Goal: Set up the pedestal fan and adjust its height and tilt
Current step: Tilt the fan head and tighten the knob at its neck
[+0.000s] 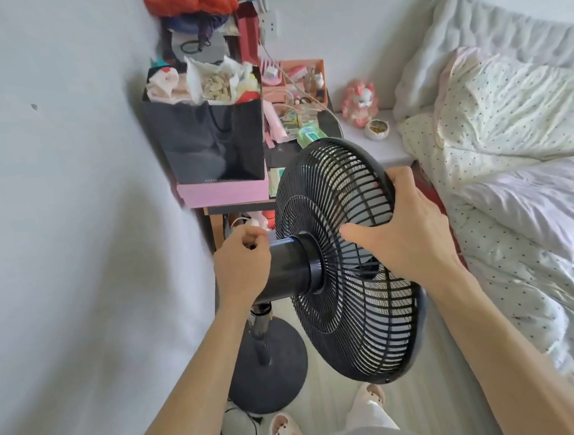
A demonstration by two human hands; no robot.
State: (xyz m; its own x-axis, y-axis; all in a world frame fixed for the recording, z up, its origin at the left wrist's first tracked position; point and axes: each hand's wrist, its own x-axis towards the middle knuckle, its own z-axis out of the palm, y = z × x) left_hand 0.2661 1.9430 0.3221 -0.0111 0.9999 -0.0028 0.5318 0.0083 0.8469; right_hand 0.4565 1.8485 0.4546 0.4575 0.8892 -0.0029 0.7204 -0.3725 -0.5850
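Head view: left hand (241, 261) pinching knob (252, 246); right hand (401, 233) gripping fan grille (349, 319).

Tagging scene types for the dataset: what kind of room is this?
Most likely a small bedroom in a home. A bed with rumpled bedding fills the right side, a cluttered side table stands in the corner, and the person wears slippers.
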